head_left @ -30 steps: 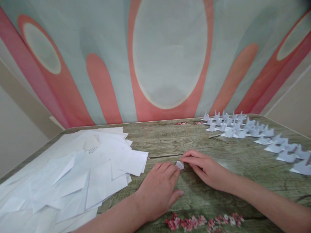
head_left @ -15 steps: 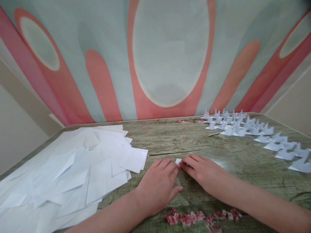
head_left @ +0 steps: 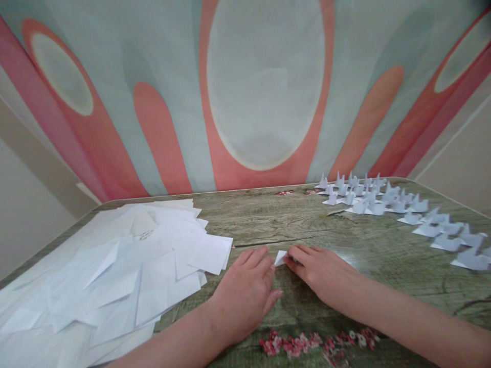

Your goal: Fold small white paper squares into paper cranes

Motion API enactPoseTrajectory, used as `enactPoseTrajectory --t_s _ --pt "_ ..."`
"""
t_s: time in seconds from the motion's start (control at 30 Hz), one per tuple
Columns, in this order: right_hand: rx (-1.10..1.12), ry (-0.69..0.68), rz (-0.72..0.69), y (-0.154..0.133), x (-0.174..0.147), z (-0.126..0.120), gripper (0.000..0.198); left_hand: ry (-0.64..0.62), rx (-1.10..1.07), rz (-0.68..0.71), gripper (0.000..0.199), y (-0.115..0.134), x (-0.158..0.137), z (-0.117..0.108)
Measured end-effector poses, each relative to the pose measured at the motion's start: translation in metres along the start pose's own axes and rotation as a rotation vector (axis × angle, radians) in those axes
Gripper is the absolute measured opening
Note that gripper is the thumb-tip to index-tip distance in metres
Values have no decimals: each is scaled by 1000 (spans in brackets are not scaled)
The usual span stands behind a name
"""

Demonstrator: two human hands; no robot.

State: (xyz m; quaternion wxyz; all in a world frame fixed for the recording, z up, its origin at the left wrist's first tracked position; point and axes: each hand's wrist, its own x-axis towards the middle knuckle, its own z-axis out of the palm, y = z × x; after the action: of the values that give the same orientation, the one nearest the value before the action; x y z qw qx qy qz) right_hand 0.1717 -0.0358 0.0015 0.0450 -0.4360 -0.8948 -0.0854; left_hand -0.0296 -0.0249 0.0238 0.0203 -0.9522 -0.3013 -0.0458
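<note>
A small folded piece of white paper [head_left: 280,257] lies on the wood-patterned table, with one pointed part showing between my hands. The fingers of my right hand [head_left: 316,268] are pinched on its right end and cover that part. To the left of the paper is my left hand [head_left: 245,289], palm down, its fingers stretched out and its thumb apart. Its fingertips are close to the paper's left edge, and nothing shows in its grip.
Loose white paper sheets [head_left: 153,266] spread in a heap over the left side of the table [head_left: 264,220]. Several folded paper figures [head_left: 370,202] stand in rows at the right. Behind the table hangs a red and grey-green patterned backdrop [head_left: 264,102].
My left hand has drawn slightly left, away from the folded paper, so more of the paper shows. My right hand keeps its pinch in nearly the same place.
</note>
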Motion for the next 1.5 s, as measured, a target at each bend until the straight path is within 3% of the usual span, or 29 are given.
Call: enactPoseTrajectory --t_s 0.17,0.5,0.6,0.73,0.87,1.07,1.27,1.4,1.47,1.5 --pt "-136 -61 87 11 -2 1 19 -34 -64 -10 29 -2 2 -6" --pt "-68 -113 93 18 -2 -3 26 81 -240 -28 23 -9 2 9" --pt "-37 -79 91 15 -3 1 29 93 -265 -36 26 -8 3 10" --pt "65 34 -6 6 -3 4 30 59 -252 -16 45 -6 4 12" --pt "122 99 -94 2 -2 5 26 18 -215 -23 46 -5 4 15" --pt "200 147 -50 12 -2 9 33 0 -204 -15 46 -3 5 11" --pt "131 156 -35 2 0 14 32 22 -221 -51 43 -1 10 5" --pt "157 132 -45 2 1 16 29 50 -407 -53 22 7 -1 9" --pt "173 138 -66 5 1 18 31 -20 -673 27 27 15 -20 23" --pt "175 144 -77 7 1 19 33 -123 -837 129 30 19 -32 33"
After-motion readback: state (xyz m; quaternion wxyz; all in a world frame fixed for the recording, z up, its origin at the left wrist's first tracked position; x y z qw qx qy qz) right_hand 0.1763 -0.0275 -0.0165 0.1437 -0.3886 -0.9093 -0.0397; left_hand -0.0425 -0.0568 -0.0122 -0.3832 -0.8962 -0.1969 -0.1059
